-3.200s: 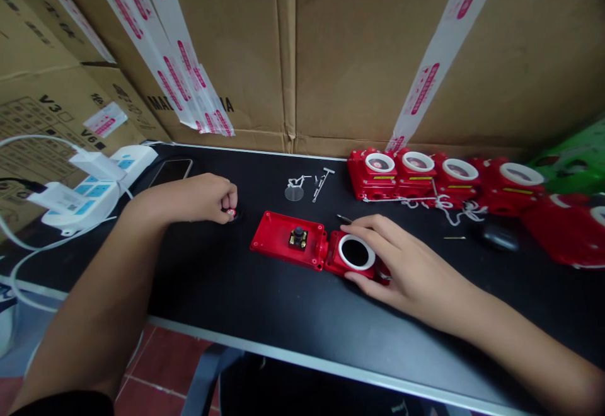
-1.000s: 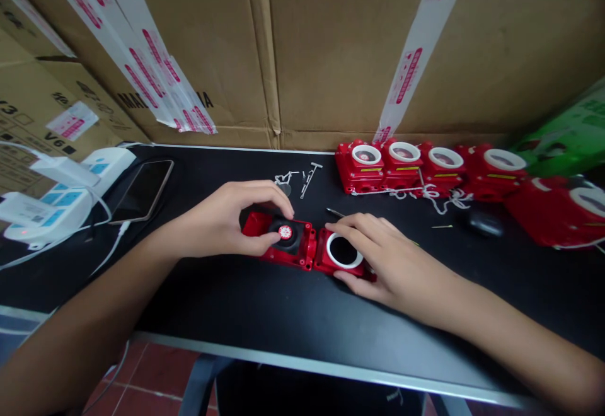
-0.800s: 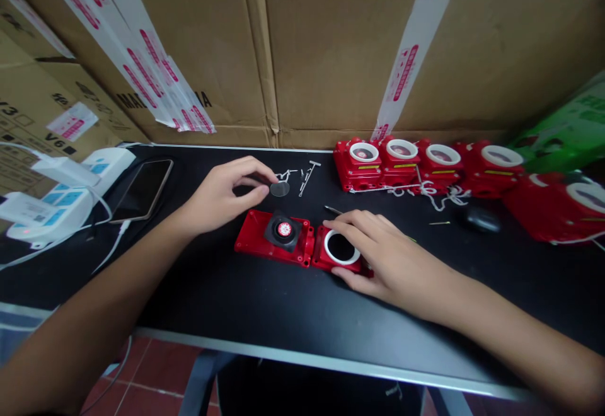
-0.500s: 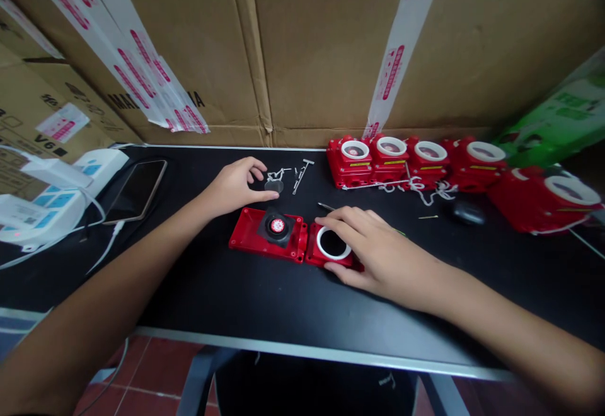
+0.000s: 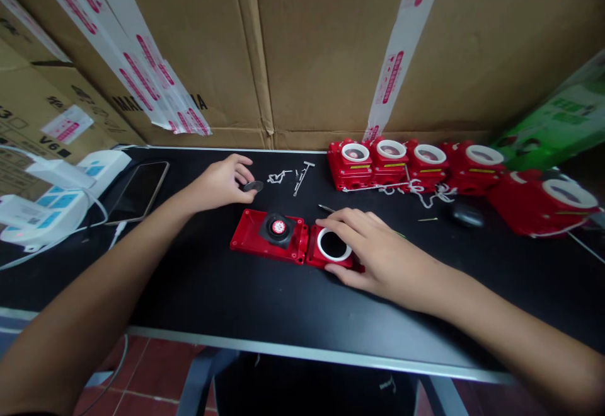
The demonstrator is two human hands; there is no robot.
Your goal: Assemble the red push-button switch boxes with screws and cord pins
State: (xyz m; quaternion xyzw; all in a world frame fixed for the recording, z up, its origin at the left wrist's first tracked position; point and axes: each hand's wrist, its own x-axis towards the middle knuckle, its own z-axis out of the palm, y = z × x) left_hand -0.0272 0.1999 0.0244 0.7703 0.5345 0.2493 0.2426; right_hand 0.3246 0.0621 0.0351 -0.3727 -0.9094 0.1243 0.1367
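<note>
A clear round disc (image 5: 254,186) is pinched at its edge by my left hand (image 5: 222,179), a little above the black table. My right hand (image 5: 373,246) grips the smaller red housing part with a white ring (image 5: 333,244), thumb at its near side and fingers at its far side. Joined or butted to it on the left lies a red housing half (image 5: 248,230). In that half sits a black square piece with a red and white round label (image 5: 278,227). The fingers of my right hand hide the right end of the ringed part.
Several red boxes with white rings (image 5: 390,164) stand in a row at the back right, white cord about them. A small T-shaped metal bar (image 5: 302,178), a white chain or cord (image 5: 278,177) and a pointed metal tool (image 5: 326,208) lie nearby. Left are a phone (image 5: 142,192) and power strip (image 5: 66,195).
My left hand has closed on the clear disc and moved it left, away from the white chain. My right hand stays on the ringed red part.
</note>
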